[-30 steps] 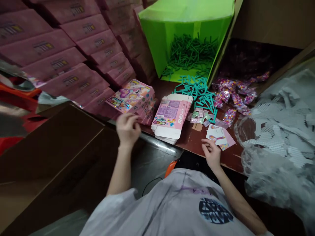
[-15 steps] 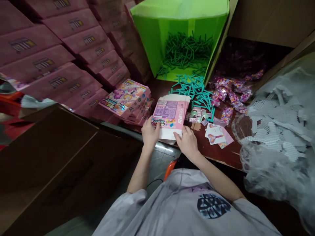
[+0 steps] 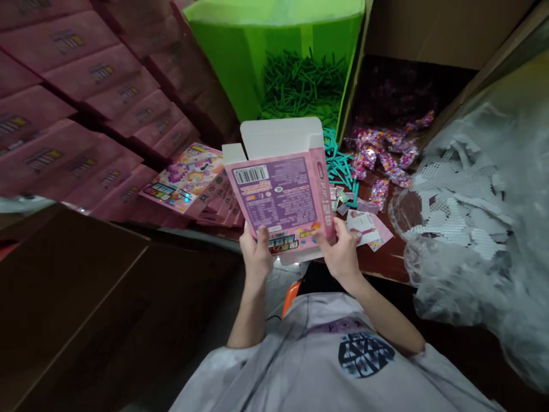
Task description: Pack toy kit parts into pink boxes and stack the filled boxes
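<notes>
Since 0.5 s ago both hands lifted the flat pink carton [image 3: 283, 191] off the table [image 3: 386, 260]: left hand [image 3: 256, 252] & right hand [image 3: 341, 252] grip its bottom edge, top flaps open, ready for squaring up w/ a squeeze.

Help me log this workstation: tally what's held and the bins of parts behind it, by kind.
Pink carton, held by left hand and right hand: 1
Green bin of green sticks: 1
Cardboard box of bead packets: 1
Total: 3
</notes>
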Demonstrator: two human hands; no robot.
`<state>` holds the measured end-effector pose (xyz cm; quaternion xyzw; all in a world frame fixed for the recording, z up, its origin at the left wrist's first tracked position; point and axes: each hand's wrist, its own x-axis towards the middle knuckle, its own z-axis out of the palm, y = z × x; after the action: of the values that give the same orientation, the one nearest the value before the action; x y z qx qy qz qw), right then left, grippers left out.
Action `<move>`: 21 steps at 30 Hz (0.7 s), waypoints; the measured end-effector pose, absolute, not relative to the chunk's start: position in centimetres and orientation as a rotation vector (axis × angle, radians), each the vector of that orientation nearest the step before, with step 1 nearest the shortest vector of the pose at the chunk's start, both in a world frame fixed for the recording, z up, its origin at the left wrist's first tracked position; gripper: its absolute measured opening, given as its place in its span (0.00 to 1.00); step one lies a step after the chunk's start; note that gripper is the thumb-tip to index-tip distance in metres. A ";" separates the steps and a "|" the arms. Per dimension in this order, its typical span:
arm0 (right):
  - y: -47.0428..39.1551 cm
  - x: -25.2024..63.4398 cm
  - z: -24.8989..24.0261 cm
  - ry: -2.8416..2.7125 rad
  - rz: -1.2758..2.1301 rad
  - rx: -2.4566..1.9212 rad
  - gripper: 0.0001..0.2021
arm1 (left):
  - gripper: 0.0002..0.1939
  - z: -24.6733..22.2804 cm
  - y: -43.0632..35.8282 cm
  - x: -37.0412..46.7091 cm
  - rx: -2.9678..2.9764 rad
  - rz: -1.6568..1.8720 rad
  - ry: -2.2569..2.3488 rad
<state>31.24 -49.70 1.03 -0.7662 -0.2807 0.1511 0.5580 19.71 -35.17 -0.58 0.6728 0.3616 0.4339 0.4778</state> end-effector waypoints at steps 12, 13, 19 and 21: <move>-60.4 39.4 -0.8 -0.423 0.615 -1.483 0.19 | 0.22 -4.4 -43.9 26.0 1.354 0.665 0.588; -61.3 39.6 -1.4 -0.422 0.660 -1.468 0.19 | 0.22 -4.7 -44.0 26.2 1.368 0.612 0.563; -64.5 38.5 -4.3 -0.595 1.028 -1.434 0.24 | 0.45 -4.5 -43.5 26.5 1.499 0.493 0.390; -64.4 38.3 -5.0 -0.577 0.830 -1.521 0.27 | 0.53 -4.6 -43.9 26.3 1.587 0.379 0.310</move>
<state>38.32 -64.35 -4.96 -0.6590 -0.2502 0.3598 0.6113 26.28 -43.86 -4.58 0.7053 0.1377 0.1685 0.6747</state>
